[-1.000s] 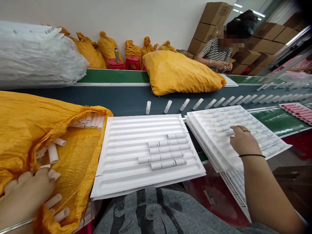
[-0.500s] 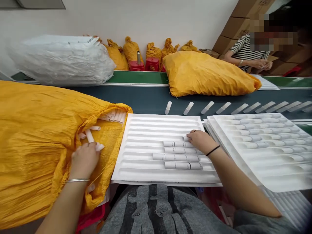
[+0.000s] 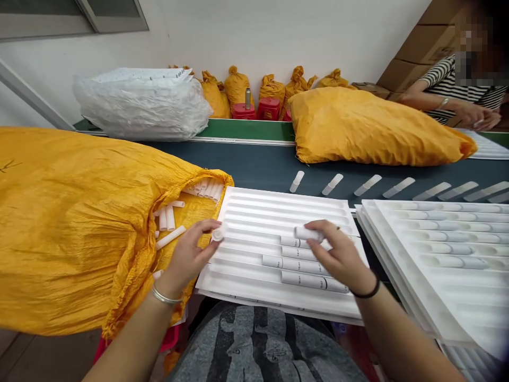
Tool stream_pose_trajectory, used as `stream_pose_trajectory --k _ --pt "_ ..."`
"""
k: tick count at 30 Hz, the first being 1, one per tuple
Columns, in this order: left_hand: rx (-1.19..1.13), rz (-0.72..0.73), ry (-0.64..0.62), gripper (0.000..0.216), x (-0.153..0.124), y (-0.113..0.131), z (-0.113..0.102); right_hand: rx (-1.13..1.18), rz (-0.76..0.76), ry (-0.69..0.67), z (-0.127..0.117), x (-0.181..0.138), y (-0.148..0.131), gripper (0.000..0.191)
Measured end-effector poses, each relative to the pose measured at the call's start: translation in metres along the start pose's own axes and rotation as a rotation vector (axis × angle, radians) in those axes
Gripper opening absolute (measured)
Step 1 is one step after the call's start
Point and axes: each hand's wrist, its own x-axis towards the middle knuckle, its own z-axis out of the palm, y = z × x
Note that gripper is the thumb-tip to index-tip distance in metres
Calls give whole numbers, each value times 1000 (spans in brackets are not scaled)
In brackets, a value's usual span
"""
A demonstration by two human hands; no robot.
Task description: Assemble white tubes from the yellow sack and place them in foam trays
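Observation:
My left hand pinches a short white tube at the left edge of the white grooved tray in front of me. My right hand is closed on another white tube over the tray's middle grooves. Three grooves below it hold rows of white tubes. The open yellow sack at my left spills several loose white tubes from its mouth.
A second white tray with tubes lies at the right on a stack. White tubes stand in a line on the dark conveyor belt. Beyond lie a full yellow sack and a white plastic bag. A person in a striped top works at the far right.
My left hand came out of the yellow sack with a tube and moved right to the tray's edge. My right hand lifted a tube just above the tray. The view shifted left.

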Motion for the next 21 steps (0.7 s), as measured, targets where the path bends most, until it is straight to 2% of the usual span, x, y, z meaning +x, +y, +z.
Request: stream_pose_trajectory --k 2,4,9,13,15,17,19,21 --pt "-204 48 -6 26 -4 23 16 156 -31 -17 16 1 -22 25" --pt "-272 103 -42 31 -6 37 27 270 -47 -28 26 3 -39 28" --pt "11 268 -210 45 -4 46 25 335 -160 -4 27 11 -50 32" --pt "118 313 -240 53 -2 48 18 309 -272 -107 23 17 -45 39" --pt "128 297 -205 61 -1 49 15 312 -293 -112 24 18 -44 42" --pt "138 207 -199 67 0 50 13 313 -288 -87 27 19 -45 43" --pt "136 115 -273 56 2 50 10 318 -279 -71 30 19 -45 43" --pt "121 87 -336 41 4 51 8 323 -260 -73 32 20 -44 42"
